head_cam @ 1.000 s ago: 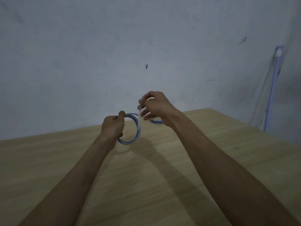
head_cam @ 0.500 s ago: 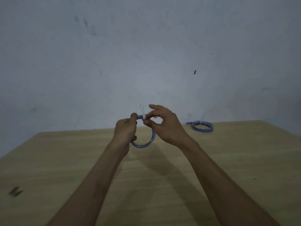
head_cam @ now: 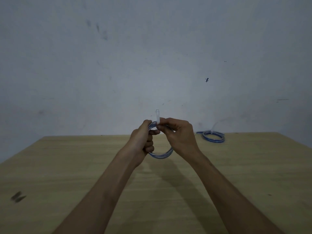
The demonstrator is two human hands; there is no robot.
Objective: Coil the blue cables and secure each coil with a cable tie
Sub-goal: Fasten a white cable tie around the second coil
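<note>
Both hands are sitting closer together than 0.5 s ago, and the white tie tail is now sticking up higher between them; the view has also panned, so the finished coil is showing further right on the table.

Count: 2 hands, 2 blue coils, 2 white ties, 1 table.

Left hand (head_cam: 143, 141) is closing in a fist around the left side of the held coil (head_cam: 161, 155), thumb pressing over its top. Right hand (head_cam: 179, 135) is pinching the cable tie (head_cam: 157, 118) between thumb and fingers right at the coil's top edge, remaining fingers curling loosely.

Held coil is hanging in the air above the far half of the table (head_cam: 67, 166), ring plane roughly facing the camera, lower arc showing below both hands. It is several turns of thin, glossy blue cable with pale highlights, round in outline.

Tie is a flat, narrow, translucent white strip, long axis near vertical, free end pointing up against the wall (head_cam: 118, 65).

Second coil (head_cam: 213, 137) is lying flat near the table's far edge, well apart from the hands, its own tie tail (head_cam: 214, 126) angling up and right.

Table is pale wood-grain laminate, matte. Wall is grey, scuffed plaster.
</note>
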